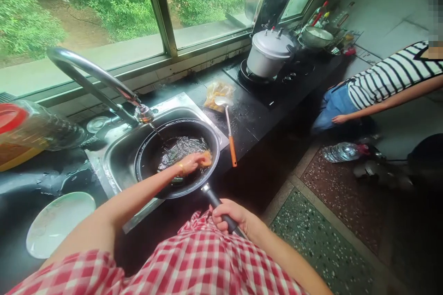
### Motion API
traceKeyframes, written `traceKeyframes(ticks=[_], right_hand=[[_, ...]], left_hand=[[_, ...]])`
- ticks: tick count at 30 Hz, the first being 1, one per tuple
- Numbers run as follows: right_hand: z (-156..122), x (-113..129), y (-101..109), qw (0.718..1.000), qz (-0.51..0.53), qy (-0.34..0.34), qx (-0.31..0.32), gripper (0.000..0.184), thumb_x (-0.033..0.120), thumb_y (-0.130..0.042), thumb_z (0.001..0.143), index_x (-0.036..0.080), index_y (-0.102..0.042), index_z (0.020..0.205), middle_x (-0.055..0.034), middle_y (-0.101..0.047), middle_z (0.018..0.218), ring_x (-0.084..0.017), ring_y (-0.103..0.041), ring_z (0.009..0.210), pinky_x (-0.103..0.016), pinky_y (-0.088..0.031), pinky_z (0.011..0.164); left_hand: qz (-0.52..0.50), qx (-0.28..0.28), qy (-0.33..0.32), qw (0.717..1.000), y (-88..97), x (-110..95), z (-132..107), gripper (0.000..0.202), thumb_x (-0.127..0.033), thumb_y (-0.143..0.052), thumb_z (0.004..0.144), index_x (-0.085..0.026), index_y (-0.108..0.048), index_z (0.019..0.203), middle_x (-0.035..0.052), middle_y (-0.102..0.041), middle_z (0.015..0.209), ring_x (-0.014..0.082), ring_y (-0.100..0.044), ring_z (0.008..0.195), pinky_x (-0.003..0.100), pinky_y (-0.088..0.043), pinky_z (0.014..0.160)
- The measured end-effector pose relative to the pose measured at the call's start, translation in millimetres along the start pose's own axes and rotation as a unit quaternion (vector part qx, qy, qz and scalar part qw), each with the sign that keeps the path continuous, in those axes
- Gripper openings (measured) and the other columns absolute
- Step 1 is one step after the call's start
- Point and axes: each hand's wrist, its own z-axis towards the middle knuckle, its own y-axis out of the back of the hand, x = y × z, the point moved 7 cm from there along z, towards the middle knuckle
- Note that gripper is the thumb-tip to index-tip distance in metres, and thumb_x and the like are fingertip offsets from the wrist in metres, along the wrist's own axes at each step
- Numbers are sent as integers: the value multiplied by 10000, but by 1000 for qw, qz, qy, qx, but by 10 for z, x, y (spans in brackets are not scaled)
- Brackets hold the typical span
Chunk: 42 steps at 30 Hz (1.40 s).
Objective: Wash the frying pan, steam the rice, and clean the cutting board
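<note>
At the far left, a clear plastic jar (51, 124) with a red lid lies on its side, and an oval white plate (62, 226) sits nearer the person on the wet dark counter (249, 124). A curved chrome faucet (93, 71) arches over the steel sink (121, 154), its spout just above the far rim of a black frying pan (147, 154). The pan fills most of the basin, leaving a narrow gap along the left wall; its near rim overhangs the sink's front edge. Water pools inside. The left hand (190, 163) reaches in over that rim, forearm slanting from the lower left, fingers closed around an orange scrubber (206, 159) against the pan's right inner wall. The right hand (230, 215) grips the black handle (215, 199), fist wrapped round it close to the checked shirt (207, 258). Just right of the sink, a plastic bag (212, 94) holds yellowish pieces; a spatula (229, 131) touches it, wooden handle reaching the counter's front edge. Farther right, a lidded pressure cooker (268, 55) stands on the stove, with a metal bowl (316, 37) beyond. Open floor (308, 221) separates the counter from a person in stripes (391, 76).
</note>
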Motion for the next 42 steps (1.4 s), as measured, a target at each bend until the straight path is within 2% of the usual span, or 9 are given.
traceKeyframes(ticks=[4,10,13,17,19,27,34,38,42], right_hand=[[-6,20,2,1000,2,4,13,261,176,-568,621,169,-435,845,67,-457,514,-39,-385,367,-167,-307,419],[24,-8,13,1000,-8,-21,12,290,164,-589,591,178,-407,816,69,-447,489,-41,-380,360,-153,-262,407],[33,0,29,1000,-11,-28,3,270,155,-579,584,177,-398,783,66,-441,471,-40,-373,353,-145,-234,390],[14,30,71,999,-12,-48,4,269,171,-584,603,183,-400,799,67,-448,480,-43,-385,353,-146,-254,401],[8,55,84,999,-14,-51,9,276,175,-592,609,184,-406,813,65,-460,494,-46,-397,357,-152,-273,412],[26,113,68,997,-19,-70,14,259,169,-588,601,181,-412,791,65,-457,483,-46,-395,354,-165,-306,425],[46,94,90,997,-15,-71,22,217,165,-579,607,180,-419,753,59,-457,480,-47,-400,364,-176,-338,429],[59,92,81,998,-17,-57,23,210,151,-573,610,175,-419,751,59,-459,476,-44,-407,361,-158,-322,422],[38,100,75,999,-17,-50,4,216,153,-569,613,173,-430,777,62,-457,478,-42,-398,351,-149,-315,401]], left_hand=[[-46,64,16,997,-59,336,-472,385,-97,-416,633,-209,-653,914,39,-595,935,199,-535,887,317,-408,828],[127,-65,211,967,663,1225,-427,282,-213,-469,748,-210,-673,943,90,-542,878,247,-542,829,357,-411,765],[117,-161,243,949,833,1171,-80,323,-188,-419,775,-199,-641,1009,114,-527,972,272,-525,909,379,-417,798],[26,-363,235,901,994,768,294,465,-90,-314,789,-166,-507,1205,111,-490,1125,232,-450,1100,344,-384,928],[2,-412,230,882,1037,563,412,505,-110,-322,806,-126,-401,1304,133,-475,1144,242,-429,1130,351,-365,957],[115,-211,163,957,904,-15,593,488,-166,-407,783,-223,-461,1264,110,-486,1132,263,-519,999,362,-429,843],[30,-112,11,993,783,-202,554,582,-64,-407,626,-211,-554,1170,42,-546,994,199,-524,933,296,-416,865],[-23,-13,-110,994,533,-454,248,504,-75,-427,628,-191,-613,1081,46,-529,884,192,-512,833,282,-411,789],[-7,100,-172,980,314,-553,-384,366,-115,-420,729,-220,-674,972,51,-519,819,166,-479,727,260,-376,677]])
